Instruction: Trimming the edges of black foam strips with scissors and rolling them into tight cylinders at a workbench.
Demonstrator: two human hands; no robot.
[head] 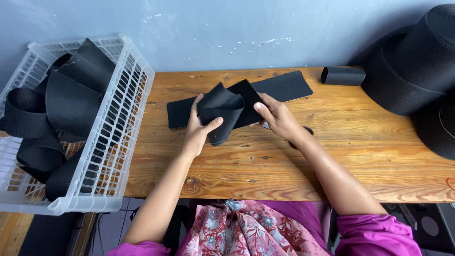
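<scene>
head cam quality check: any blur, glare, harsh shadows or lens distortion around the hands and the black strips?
Head view: sharp, no motion blur on the left hand or right hand; soft even light, faint shadows on the wooden table; no glare; the black elastic strip shows little surface detail; mild wide-angle bending at the white basket.

Big black webbing rolls (417, 71) cut off at right edge, scissors (303, 132) mostly hidden behind right wrist

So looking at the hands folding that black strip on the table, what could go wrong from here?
The black strip is only pinched between the left hand and right hand, so the fold may spring open. The small roll lies loose by the big rolls and might roll along the table.
</scene>
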